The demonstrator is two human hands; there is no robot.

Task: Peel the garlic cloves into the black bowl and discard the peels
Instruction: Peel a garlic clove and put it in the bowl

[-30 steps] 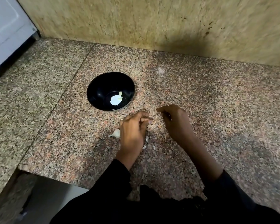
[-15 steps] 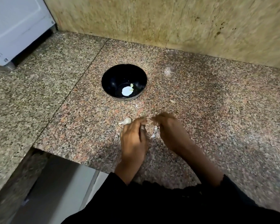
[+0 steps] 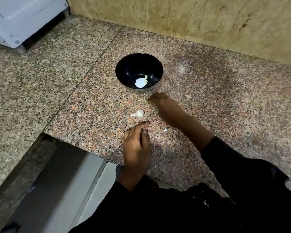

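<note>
The black bowl (image 3: 124, 71) stands on the granite counter and holds one peeled garlic clove (image 3: 146, 76) beside a bright reflection. An unpeeled clove (image 3: 139, 113) lies on the counter in front of the bowl. My right hand (image 3: 165, 106) reaches toward the bowl's near rim with curled fingers; its back faces me, so anything in its fingertips is hidden. My left hand (image 3: 136, 143) rests nearer the counter edge, fingers curled against the thumb, and I see nothing in them. Small peel scraps (image 3: 165, 130) lie between the hands.
Another pale garlic piece (image 3: 188, 96) lies right of the bowl. A white appliance (image 3: 23, 17) stands at the back left. A tan stone wall (image 3: 208, 22) backs the counter. The counter edge (image 3: 77, 145) drops off just left of my left hand.
The hands have parted. My right hand moved up toward the bowl and my left hand drew back toward the counter edge. The view has shifted, so the bowl sits further right in view.
</note>
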